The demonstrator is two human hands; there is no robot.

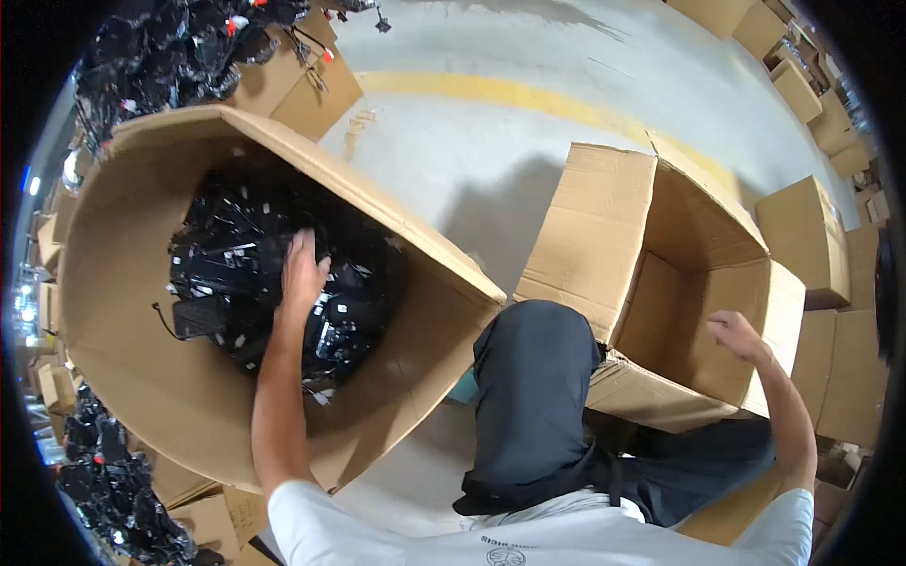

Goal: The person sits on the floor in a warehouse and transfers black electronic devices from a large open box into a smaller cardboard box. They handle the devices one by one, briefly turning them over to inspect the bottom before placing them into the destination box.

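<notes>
My left hand reaches deep into a large cardboard box on the left. Its fingers are stretched out and its thumb stands apart, over a heap of glossy black plastic parts with small white pieces and some wires. Whether the fingertips touch a part is hard to see. On the right, my right hand is curled into a loose fist, with nothing visible in it. It hovers over the right side of a smaller open cardboard box, whose visible inner walls and bottom are bare cardboard.
My bent knee comes between the two boxes. More black wired parts are piled at the upper left and lower left. Closed cartons stand along the right. A yellow line crosses the grey floor beyond the boxes.
</notes>
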